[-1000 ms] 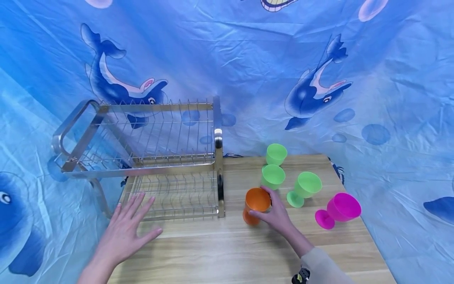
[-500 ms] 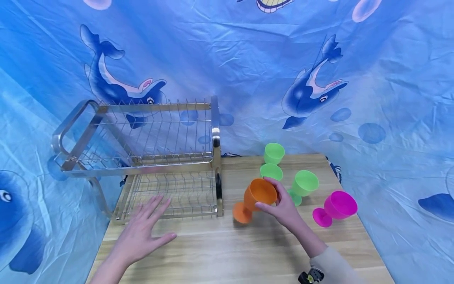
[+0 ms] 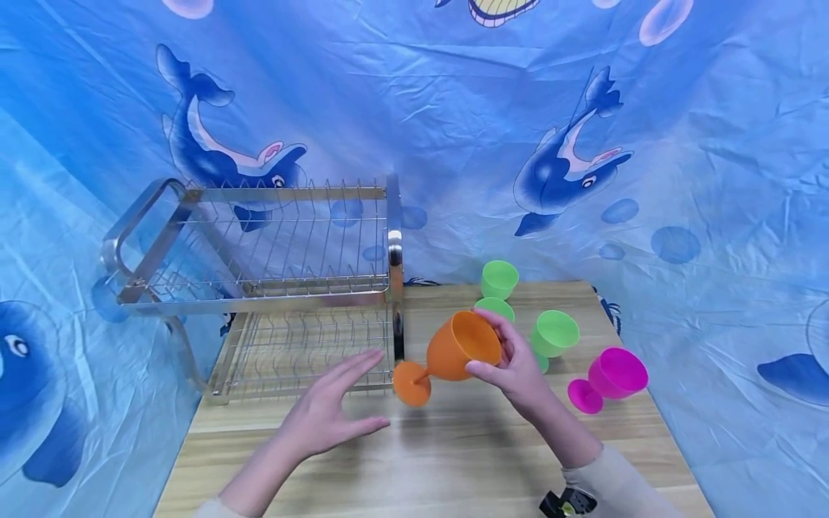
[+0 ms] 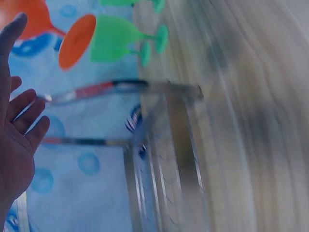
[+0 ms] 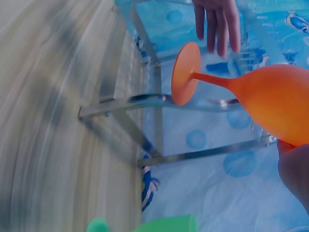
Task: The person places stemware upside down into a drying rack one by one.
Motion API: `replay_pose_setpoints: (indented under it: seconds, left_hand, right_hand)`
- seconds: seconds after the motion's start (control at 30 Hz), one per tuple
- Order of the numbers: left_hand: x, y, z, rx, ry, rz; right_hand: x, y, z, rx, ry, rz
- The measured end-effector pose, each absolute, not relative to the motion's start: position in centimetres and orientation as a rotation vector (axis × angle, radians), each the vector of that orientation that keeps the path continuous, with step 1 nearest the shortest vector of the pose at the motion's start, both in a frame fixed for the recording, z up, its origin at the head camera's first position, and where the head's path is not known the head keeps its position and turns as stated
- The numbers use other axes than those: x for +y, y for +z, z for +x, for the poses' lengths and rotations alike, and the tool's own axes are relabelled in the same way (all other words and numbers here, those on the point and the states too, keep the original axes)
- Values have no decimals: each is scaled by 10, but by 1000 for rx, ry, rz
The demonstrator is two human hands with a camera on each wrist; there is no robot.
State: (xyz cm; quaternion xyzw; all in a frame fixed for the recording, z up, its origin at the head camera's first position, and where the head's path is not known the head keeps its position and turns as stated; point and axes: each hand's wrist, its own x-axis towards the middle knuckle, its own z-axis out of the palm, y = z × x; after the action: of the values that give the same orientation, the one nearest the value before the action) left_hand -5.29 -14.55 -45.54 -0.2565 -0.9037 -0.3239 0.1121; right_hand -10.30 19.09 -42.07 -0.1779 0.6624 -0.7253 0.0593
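An orange goblet [image 3: 447,352] is tilted in the air above the table, its round base pointing left and its mouth facing up and right. My right hand [image 3: 518,367] grips the bowl near the rim, thumb on the near side. Left of the goblet's base, my left hand [image 3: 327,414] reaches toward it with fingers straight, holding nothing. In the right wrist view the goblet's stem and base [image 5: 186,72] stand out toward the left hand [image 5: 217,21], with a gap between them. The left wrist view shows the left palm [image 4: 17,145] and the orange base above it.
A two-tier metal dish rack [image 3: 259,306] stands on the wooden table [image 3: 453,460] at left, behind the left hand. Green goblets [image 3: 555,332] and a pink goblet [image 3: 618,374] stand at right, beyond the right hand. A blue dolphin-print sheet [image 3: 453,144] surrounds the table.
My right hand has lifted the orange goblet off the table and tilted it, base swinging left. My left hand has moved right, from in front of the rack toward the goblet's base.
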Motion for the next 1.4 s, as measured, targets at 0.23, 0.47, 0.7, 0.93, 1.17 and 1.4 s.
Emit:
replay_pose_setpoints:
  seconds: [0.23,0.47,0.7,0.93,1.17,1.4]
  left_hand:
    - [-118,-446,-68,-2516,-1079,-772]
    - [-107,-448,-76,-2522,-1145,-688]
    - [-103,-456,-81,-2404,-1188,-698]
    - [-101,-457,-81,-2385,-1182,-715]
    - [-108,-456,-80,-2398,-1122,-751]
    - [-128,-449,-76,-2651,-1050,-803]
  right_hand:
    - [180,-416,-101,1911,-2251,-640]
    - [171,-414,-99,1896,-2273,-675]
    - [166,-415,-98,1865,-2291,-692]
    - [162,-416,-98,1859,-2295,-687]
    - [168,-418,-104,1938,-2124,-796]
    - [187,-407,-108,2323,-1608,-1011]
